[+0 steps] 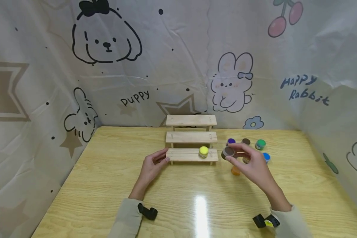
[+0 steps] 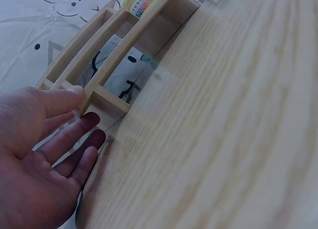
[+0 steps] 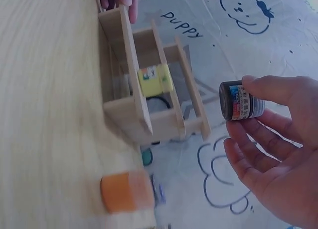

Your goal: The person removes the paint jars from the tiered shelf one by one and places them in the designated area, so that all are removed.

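A three-step wooden stand (image 1: 181,137) sits at the back middle of the table. My left hand (image 1: 151,167) holds the left end of its lowest step, thumb against the corner, as the left wrist view also shows. On that step, toward the right, stands a jar with a yellow lid (image 1: 203,151). My right hand (image 1: 256,168) pinches a small dark brown paint jar (image 3: 241,101) between thumb and fingers. This jar is in the air just right of the lowest step, above the table; its label shows in the right wrist view.
Right of the stand are several more paint jars: a purple-lidded jar (image 1: 231,141), a brown one (image 1: 246,141), a green one (image 1: 260,144), a blue one (image 1: 266,157) and an orange one (image 1: 235,171). My right hand partly covers this group. Printed cloth (image 1: 178,66) hangs behind the table.
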The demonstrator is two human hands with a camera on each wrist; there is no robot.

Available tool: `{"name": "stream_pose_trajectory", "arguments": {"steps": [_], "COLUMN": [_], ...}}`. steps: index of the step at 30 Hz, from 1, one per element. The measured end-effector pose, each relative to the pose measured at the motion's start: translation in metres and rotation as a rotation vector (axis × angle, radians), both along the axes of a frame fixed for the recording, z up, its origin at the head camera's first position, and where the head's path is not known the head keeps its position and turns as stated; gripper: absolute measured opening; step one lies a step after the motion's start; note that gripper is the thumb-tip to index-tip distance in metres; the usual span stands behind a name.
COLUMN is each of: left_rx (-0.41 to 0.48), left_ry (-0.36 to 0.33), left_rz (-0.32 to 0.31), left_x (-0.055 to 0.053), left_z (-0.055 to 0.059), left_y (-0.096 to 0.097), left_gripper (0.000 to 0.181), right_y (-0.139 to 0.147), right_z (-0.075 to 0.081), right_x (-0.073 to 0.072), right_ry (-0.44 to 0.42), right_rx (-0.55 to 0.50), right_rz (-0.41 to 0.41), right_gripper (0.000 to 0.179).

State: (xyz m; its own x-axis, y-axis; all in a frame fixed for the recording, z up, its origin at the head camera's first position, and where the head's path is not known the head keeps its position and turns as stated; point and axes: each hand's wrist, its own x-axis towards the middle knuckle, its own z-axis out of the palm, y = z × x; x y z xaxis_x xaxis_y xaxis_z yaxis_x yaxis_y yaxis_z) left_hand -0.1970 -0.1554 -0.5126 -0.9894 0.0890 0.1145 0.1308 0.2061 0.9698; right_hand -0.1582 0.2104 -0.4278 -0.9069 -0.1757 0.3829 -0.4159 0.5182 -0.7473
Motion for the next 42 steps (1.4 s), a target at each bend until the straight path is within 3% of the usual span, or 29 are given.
{"name": "stream_pose_trajectory", "arguments": {"steps": [9,16,23,31,42], "left_rx": [-0.013,-0.021,-0.02,-0.022,-0.012], "left_ry": [0.007,0.019,0.009,0.001,0.005], "left_rz": [0.009,0.01,0.019,0.022,0.014], "left_x": [-0.001,0.0,0.0,0.0,0.0], "left_z": [-0.002,-0.001,-0.001,-0.002,-0.001], "left_y": [0.001,0.001,0.001,0.001,0.001], "left_gripper": [0.042,0.043,0.042,0.042,0.043], "right_y": [0.033,0.056,0.073,0.091,0.092], "right_z": [-0.005,-0.008,-0.017,-0.038,-0.049], "right_x": [0.013,0.015,0.012,0.005,0.0], "right_ry": [0.041,0.036,-0.077,-0.212,-0.339], "right_rx": [-0.011,0.028,0.052,0.06,0.133], "right_rz": [-0.055,-0.11,-0.119,-0.097,-0.087], "right_gripper": [0.041,0.041,0.038,0.038,0.039]}}
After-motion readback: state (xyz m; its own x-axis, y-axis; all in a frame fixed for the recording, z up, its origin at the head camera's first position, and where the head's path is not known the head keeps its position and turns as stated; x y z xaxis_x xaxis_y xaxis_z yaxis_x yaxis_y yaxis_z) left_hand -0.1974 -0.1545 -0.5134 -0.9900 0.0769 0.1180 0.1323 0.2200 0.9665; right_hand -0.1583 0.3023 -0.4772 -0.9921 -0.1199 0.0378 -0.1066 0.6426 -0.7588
